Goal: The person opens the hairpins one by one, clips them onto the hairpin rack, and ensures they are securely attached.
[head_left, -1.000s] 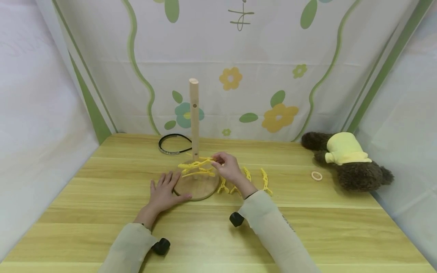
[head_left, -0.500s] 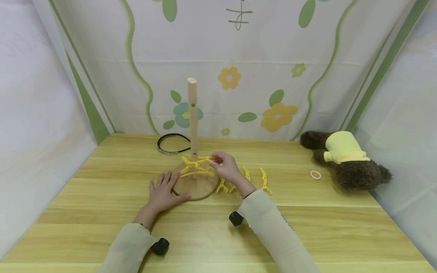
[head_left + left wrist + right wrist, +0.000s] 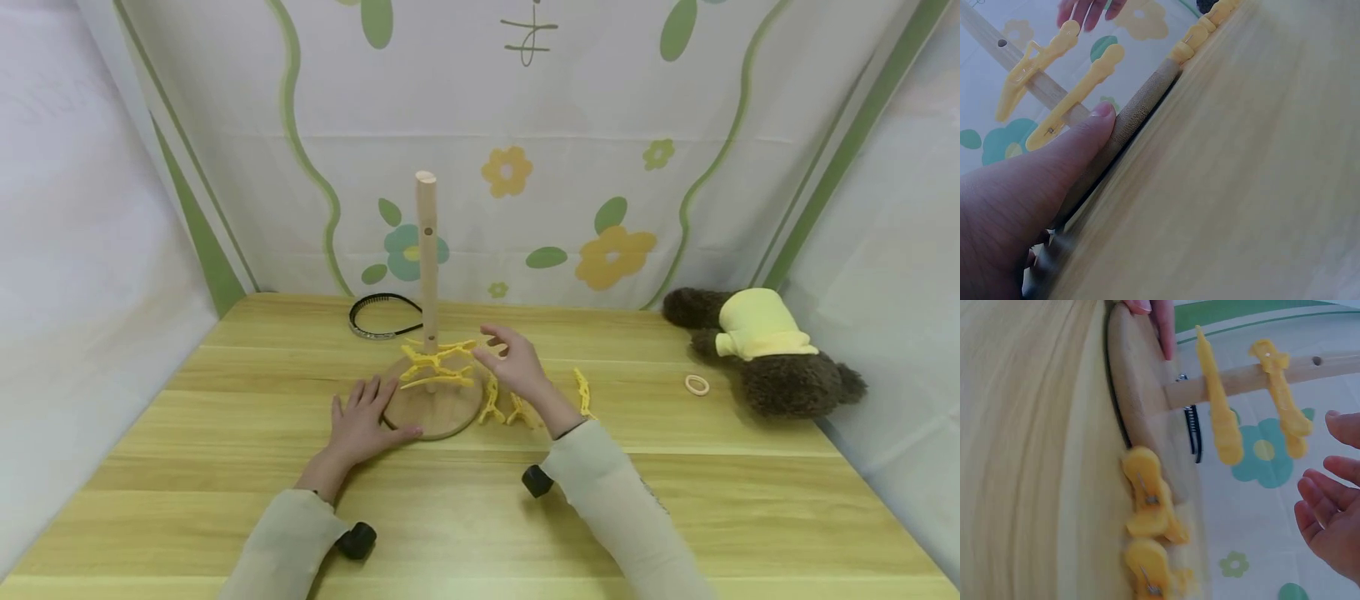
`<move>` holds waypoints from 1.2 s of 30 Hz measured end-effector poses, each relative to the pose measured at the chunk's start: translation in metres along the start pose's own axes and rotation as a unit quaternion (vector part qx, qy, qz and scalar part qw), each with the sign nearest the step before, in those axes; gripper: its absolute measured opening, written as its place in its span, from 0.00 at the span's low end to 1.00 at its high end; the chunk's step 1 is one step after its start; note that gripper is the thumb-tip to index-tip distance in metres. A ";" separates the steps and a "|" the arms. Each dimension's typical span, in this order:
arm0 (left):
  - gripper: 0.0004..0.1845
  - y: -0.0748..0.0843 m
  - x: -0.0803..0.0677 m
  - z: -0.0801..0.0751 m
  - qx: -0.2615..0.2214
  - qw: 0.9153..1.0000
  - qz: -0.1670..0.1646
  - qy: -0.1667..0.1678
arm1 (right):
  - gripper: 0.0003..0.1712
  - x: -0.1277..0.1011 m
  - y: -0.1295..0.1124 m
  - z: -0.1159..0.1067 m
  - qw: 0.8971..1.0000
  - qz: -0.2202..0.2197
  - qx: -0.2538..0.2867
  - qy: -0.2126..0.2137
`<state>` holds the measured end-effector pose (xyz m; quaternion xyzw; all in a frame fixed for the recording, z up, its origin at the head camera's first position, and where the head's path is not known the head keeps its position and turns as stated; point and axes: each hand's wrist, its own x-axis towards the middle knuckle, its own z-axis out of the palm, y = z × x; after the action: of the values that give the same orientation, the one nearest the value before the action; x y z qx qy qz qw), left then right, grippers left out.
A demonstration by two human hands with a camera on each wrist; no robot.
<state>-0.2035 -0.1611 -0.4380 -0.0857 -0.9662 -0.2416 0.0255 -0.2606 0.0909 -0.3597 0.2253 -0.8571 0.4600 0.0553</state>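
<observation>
A wooden post (image 3: 428, 275) rises from a round wooden base (image 3: 450, 414). Two yellow alligator hair clips are clamped across its lower part: an upper clip (image 3: 1284, 403) and a lower clip (image 3: 1219, 412). My left hand (image 3: 362, 425) rests spread on the left side of the base; the left wrist view has its thumb (image 3: 1094, 125) lying along the rim. To the right of the clips hovers my right hand (image 3: 517, 364), its fingers parted and loosely bent, with nothing between them. A gap shows between these fingertips and the upper clip in the right wrist view.
Several more yellow hair clips (image 3: 492, 402) lie in a row right of the base, partly behind my right forearm. Behind the post is a black headband (image 3: 372, 335). A small pale ring (image 3: 697, 385) and a brown plush toy in yellow (image 3: 765, 325) lie at the right.
My right hand has let go of the upper clip and drawn back to the right. The clip, now fixed on the post, stays there. The left hand keeps its place on the base.
</observation>
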 end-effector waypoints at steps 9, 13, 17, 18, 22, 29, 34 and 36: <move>0.52 -0.002 0.000 0.000 0.001 1.000 0.002 0.004 | 0.27 -0.036 0.013 -0.058 0.998 -0.009 -0.054 0.029; 0.52 -0.001 0.000 -0.001 0.001 1.000 -0.001 0.000 | 0.26 -0.054 0.029 -0.075 0.996 0.010 -0.079 0.051; 0.52 0.000 0.000 -0.001 -0.001 1.000 -0.006 -0.007 | 0.26 -0.069 0.046 -0.084 0.993 0.046 -0.084 0.063; 0.52 -0.001 0.000 -0.001 -0.001 1.000 -0.007 -0.007 | 0.26 -0.073 0.050 -0.086 0.993 0.055 -0.083 0.064; 0.52 -0.001 0.000 0.000 -0.002 1.000 -0.007 -0.008 | 0.25 -0.088 0.064 -0.088 0.991 0.091 -0.074 0.070; 0.53 0.000 0.000 -0.001 -0.009 1.000 -0.002 0.002 | 0.24 -0.105 0.080 -0.088 0.986 0.123 -0.053 0.095; 0.53 -0.001 0.000 0.001 -0.010 1.000 -0.002 0.001 | 0.23 -0.112 0.094 -0.083 0.983 0.156 -0.048 0.082; 0.52 -0.002 0.000 0.001 -0.012 1.000 -0.002 -0.001 | 0.22 -0.114 0.099 -0.081 0.982 0.167 -0.041 0.080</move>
<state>-0.2037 -0.1620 -0.4398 -0.0839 -0.9636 -0.2529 0.0231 -0.2106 0.2418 -0.4235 0.0386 -0.8934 0.4441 0.0554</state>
